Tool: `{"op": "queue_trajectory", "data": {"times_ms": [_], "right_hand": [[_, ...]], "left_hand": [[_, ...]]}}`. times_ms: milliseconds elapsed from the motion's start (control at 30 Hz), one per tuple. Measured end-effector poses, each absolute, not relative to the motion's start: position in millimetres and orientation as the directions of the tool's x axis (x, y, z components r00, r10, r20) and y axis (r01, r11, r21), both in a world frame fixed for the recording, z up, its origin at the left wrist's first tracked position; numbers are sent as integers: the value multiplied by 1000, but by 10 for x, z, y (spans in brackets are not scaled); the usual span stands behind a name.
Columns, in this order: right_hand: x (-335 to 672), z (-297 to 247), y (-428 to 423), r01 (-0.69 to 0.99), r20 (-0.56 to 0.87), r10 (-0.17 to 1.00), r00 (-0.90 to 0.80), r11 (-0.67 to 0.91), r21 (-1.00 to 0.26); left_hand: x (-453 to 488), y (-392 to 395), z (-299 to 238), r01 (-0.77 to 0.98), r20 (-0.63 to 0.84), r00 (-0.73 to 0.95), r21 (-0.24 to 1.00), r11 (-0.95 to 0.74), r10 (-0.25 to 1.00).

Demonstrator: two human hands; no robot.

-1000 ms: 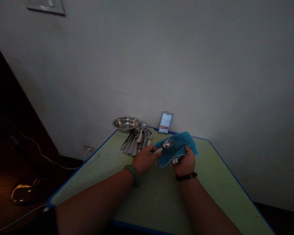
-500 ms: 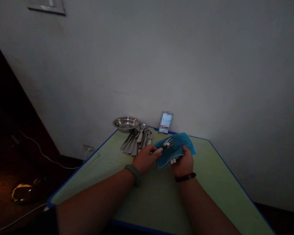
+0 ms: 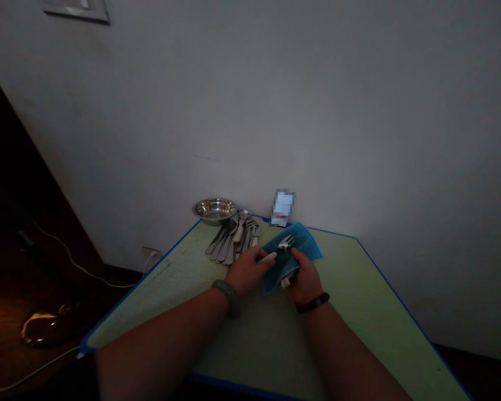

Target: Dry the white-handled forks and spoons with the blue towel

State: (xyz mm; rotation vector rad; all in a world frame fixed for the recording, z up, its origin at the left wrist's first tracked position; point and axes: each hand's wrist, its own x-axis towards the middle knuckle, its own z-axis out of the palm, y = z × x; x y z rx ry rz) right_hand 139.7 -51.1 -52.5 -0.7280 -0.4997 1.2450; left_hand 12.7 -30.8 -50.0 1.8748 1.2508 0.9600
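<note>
My left hand [image 3: 245,272] is closed on the pale handle of a metal fork [image 3: 279,248], whose tines lie on a blue cloth [image 3: 300,244]. Holding that cloth from below and to the right, my right hand [image 3: 305,277] has its fingers closed on the near edge and its thumb up by the fork's neck. Both hands are over the far middle of a green table [image 3: 359,312] with a blue rim. A green bangle is on my left wrist, a dark band on my right.
Several metal spoons and forks [image 3: 234,238] lie in a pile at the table's far left, next to a steel bowl [image 3: 215,210] by the wall. A small blurred card [image 3: 283,207] leans against the wall. Cables and a glowing object lie on the dark floor at left.
My right hand has slid left towards the fork, bunching the cloth so that less of it spreads to the right. The left hand and fork have barely moved.
</note>
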Motion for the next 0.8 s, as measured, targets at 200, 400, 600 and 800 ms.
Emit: {"op": "queue_trajectory", "data": {"times_ms": [200,400,600,800], "right_hand": [[1399,-472,-535,-754,-154,970,190,44,-656],[1402,-444,-544,-758,-164,967,196,43,-651],[1411,-437,-548,-766,-173,963,206,49,-641],[1415,-429,-545,-773,-173,960,218,62,-632]], "left_hand": [[131,-317,-486,436,194,276,848,-302,942],[123,-302,-512,424,191,277,855,-298,942],[116,-308,-497,434,180,278,853,-291,944],[108,-294,-519,419,192,298,854,-309,935]]}}
